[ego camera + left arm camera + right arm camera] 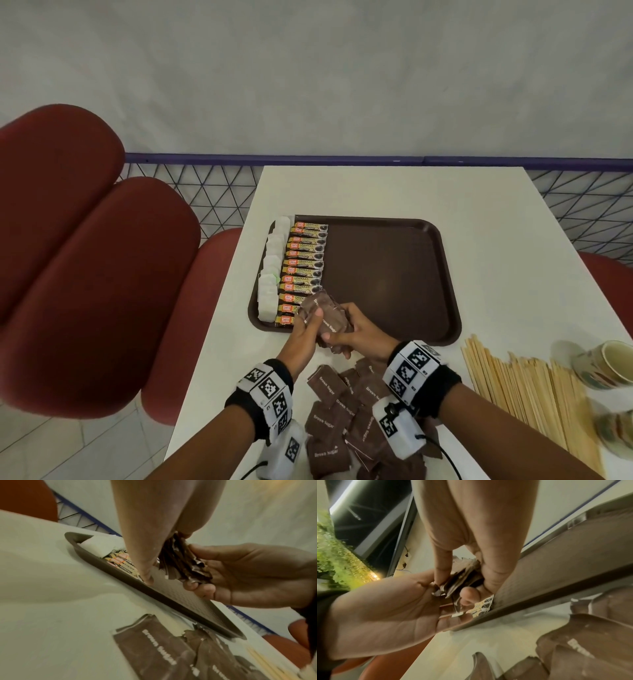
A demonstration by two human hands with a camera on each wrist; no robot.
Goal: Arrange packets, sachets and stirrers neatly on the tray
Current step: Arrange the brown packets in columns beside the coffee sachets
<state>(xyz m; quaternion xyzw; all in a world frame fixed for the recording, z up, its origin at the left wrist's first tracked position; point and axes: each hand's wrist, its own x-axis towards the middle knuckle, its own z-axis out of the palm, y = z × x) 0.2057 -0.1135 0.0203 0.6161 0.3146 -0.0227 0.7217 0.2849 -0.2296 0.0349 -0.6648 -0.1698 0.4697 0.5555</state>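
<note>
Stack of brown sugar sachets (328, 320) held between both hands above near edge of brown tray (394, 274). Left hand (305, 334) fingers curled round stack's left side; right hand (359, 334) fingers clamped on right side. Beyond left fingertips: coffee sticks (303, 267), white packets (272, 270) in rows on tray. Behind wrists: loose sachets (342, 418) on table (376, 192). Right of right hand: wooden stirrers (524, 390).

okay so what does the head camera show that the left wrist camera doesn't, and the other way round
Only the head view shows the paper cups, the red seats in full, and the complete row of coffee sticks beside the white sachets. Only the left wrist view shows the edges of the stacked brown sugar packets and the right hand's palm. Both show the left hand, the tray and loose brown sugar packets on the table.
</note>
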